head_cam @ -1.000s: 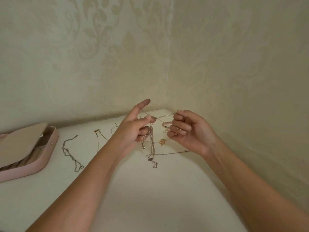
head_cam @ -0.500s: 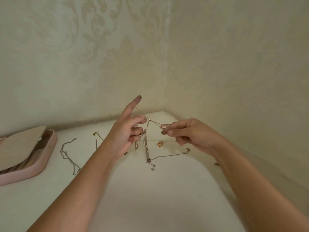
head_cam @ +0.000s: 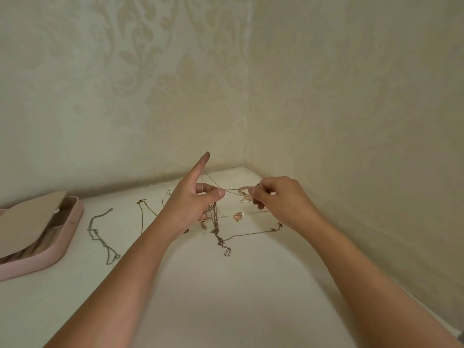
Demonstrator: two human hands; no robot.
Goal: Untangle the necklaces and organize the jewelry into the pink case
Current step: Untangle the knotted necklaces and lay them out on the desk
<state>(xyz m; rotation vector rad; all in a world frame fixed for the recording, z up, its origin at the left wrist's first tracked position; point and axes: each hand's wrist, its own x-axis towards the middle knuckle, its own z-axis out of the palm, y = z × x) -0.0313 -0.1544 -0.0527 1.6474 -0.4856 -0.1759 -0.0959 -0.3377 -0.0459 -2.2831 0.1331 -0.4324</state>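
Observation:
A tangle of thin necklaces point(head_cam: 215, 222) hangs between my two hands above the white tabletop. My left hand point(head_cam: 194, 199) has its index finger raised with a fine chain looped over it, and its thumb and curled fingers hold more chains. My right hand point(head_cam: 278, 197) pinches a pink beaded strand point(head_cam: 244, 190) and the chain end. A small gold pendant point(head_cam: 238, 216) dangles below on a stretched chain. The pink case point(head_cam: 72, 222) lies open at the far left, its lid partly raised.
A dark chain point(head_cam: 101, 237) lies loose on the white table point(head_cam: 226, 297) near the case. A gold chain point(head_cam: 142, 214) lies beside my left forearm. Patterned walls meet in a corner just behind the hands.
My right hand rose slightly and now pinches the pink beads higher. My left index finger stays raised with the chain pulled taut between the hands.

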